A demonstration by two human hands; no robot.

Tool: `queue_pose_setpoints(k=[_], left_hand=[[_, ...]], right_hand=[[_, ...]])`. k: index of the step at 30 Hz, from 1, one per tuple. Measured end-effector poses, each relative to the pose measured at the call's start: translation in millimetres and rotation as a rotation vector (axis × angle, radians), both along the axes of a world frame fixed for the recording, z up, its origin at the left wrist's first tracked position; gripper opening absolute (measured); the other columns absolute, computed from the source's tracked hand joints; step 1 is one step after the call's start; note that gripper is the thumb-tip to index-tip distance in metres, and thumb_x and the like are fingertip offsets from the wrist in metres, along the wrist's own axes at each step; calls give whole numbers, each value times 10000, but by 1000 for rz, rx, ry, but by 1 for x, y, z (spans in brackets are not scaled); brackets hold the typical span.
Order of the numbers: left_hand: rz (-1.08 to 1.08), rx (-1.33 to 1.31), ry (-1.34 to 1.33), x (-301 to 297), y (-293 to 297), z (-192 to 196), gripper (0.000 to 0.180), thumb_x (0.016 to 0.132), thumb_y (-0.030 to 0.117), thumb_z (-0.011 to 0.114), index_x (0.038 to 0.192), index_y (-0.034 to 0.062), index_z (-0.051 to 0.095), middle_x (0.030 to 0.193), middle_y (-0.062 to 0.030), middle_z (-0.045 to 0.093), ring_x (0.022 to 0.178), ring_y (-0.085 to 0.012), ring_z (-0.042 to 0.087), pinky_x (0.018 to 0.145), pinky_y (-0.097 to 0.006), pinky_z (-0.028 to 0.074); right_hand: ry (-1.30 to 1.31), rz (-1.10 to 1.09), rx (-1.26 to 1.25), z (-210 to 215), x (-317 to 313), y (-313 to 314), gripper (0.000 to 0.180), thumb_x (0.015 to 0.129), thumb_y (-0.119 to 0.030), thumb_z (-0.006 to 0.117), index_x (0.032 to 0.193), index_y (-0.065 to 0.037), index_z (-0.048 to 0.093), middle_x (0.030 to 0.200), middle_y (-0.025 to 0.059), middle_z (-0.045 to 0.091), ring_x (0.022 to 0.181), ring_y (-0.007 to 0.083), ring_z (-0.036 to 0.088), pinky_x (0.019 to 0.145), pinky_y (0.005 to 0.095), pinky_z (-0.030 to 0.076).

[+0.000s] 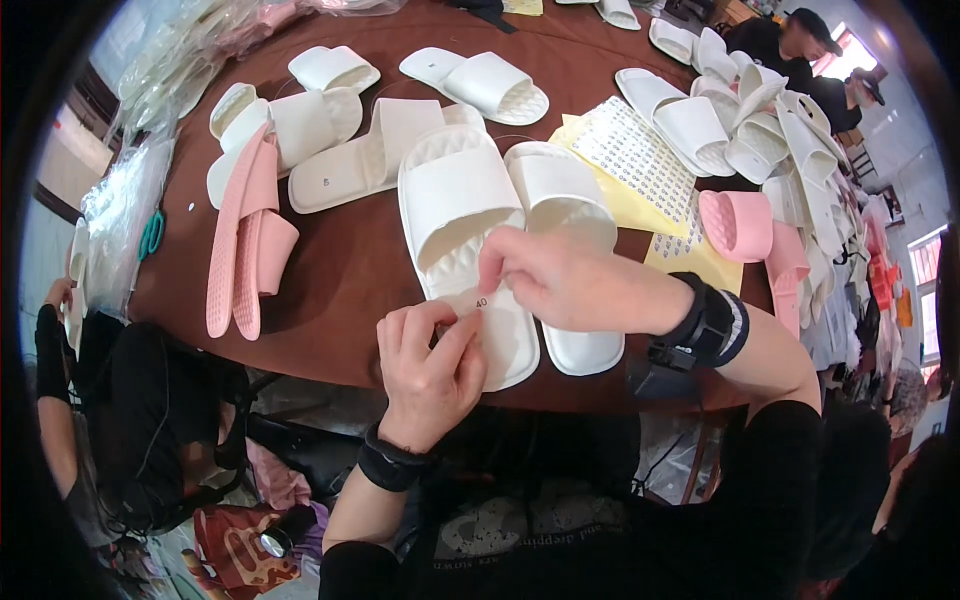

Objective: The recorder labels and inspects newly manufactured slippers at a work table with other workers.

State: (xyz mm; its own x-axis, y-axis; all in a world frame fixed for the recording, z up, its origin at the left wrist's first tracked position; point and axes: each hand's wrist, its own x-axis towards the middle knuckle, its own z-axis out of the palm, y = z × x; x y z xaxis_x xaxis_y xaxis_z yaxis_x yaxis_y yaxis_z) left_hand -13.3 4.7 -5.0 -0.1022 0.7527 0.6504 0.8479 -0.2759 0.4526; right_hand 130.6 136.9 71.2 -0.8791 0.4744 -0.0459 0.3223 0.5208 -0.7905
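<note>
White slipper flat on brown tablecloth, near the edge closest to the body and under both hands. Sole down, strap up. Long axis running away from the body, tilted a little left at the far end; toe outward, heel toward the body. Matching white slipper just beside on the right, nearly parallel, toe also outward. Small printed label on the heel part of the nearer insole, between the fingertips of both hands.

Left hand half curled at the heel's left edge, thumb and forefinger tips close together beside the label. Right hand bent in from the right across the matching slipper, forefinger and thumb nearly together over the insole. Impossible to tell whether either pinching the label.

Beyond on the right, sticker sheet on yellow paper. Left, pink slippers on edge, long axis outward; farther left, teal scissors.
</note>
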Motion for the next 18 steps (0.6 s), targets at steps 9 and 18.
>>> queue_pose_setpoints(k=[9, 18], left_hand=[[-5, -1, -7, -1, -1, -1, 214, 683, -24, 651, 886, 44, 669, 865, -88, 562, 809, -273, 523, 722, -365, 417], [-9, 20, -37, -3, 0, -2, 217, 669, -22, 660, 871, 58, 664, 875, -66, 575, 799, -255, 533, 720, -361, 405]], right_hand=[[-33, -3, 50, 2, 0, -1, 148, 873, -2, 457, 1007, -13, 520, 811, 151, 605, 764, 305, 614, 704, 364, 476], [35, 30, 110, 3, 12, -1, 139, 848, -29, 472, 972, -2, 528, 817, 219, 626, 814, 414, 615, 722, 463, 475]])
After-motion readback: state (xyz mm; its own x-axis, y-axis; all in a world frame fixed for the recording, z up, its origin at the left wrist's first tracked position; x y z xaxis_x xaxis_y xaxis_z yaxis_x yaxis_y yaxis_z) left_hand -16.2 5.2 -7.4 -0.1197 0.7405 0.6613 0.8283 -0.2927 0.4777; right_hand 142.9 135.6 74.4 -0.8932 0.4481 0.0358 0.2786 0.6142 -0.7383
